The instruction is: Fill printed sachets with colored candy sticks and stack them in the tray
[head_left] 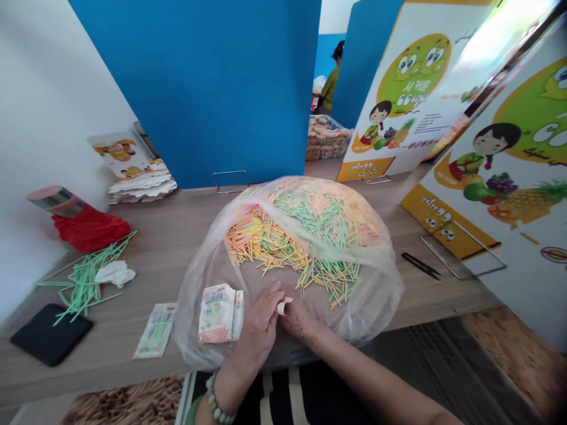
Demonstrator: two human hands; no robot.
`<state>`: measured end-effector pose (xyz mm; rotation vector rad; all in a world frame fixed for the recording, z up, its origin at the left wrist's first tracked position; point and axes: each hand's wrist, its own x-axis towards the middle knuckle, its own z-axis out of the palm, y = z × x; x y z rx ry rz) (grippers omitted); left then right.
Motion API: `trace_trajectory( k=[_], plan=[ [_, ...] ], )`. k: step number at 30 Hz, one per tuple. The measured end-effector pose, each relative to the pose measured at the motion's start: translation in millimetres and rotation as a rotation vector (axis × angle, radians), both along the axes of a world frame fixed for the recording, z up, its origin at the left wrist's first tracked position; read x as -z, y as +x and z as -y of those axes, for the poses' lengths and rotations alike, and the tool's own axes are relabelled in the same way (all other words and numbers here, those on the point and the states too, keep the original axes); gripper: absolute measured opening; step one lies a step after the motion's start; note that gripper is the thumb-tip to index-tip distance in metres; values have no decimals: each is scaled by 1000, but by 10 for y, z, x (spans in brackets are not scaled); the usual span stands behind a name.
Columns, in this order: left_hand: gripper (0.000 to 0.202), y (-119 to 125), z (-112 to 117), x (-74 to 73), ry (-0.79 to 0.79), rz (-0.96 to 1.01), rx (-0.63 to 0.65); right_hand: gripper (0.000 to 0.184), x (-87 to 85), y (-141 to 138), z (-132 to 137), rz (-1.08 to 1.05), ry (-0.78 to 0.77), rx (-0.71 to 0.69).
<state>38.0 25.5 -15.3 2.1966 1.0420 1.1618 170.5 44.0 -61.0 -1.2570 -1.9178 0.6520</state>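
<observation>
My left hand point(261, 316) and my right hand point(297, 319) meet at the front of a big clear plastic bag point(208, 248). Both are closed around a small printed packet point(283, 304); only its white and orange end shows between the fingers. Inside the bag, beyond my hands, lies a heap of thin candy-like sticks point(323, 221) in green, yellow and pinkish orange. A stack of flat printed packets point(217, 313) with striped edges rests on the bag to the left of my left hand.
Left on the table point(163, 236) are a packet with green sticks point(155, 330), a black flat case point(52, 333), loose green sticks point(84, 280), crumpled tissue point(115, 274) and a red-wrapped object point(91, 227). Black tweezers point(420, 265) lie right. Blue point(199, 88) and printed panels point(390, 100) stand behind; a person point(330, 88) is beyond.
</observation>
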Motion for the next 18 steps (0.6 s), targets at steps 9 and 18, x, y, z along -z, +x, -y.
trace_trajectory(
  k=[9, 18],
  plan=[
    [9, -117, -97, -257, -613, 570, -444, 20, -190, 131, 106, -185, -267, -16],
    [17, -140, -100, -166, -799, 632, -365, 16, -176, 183, 101, -159, -225, -81]
  ],
)
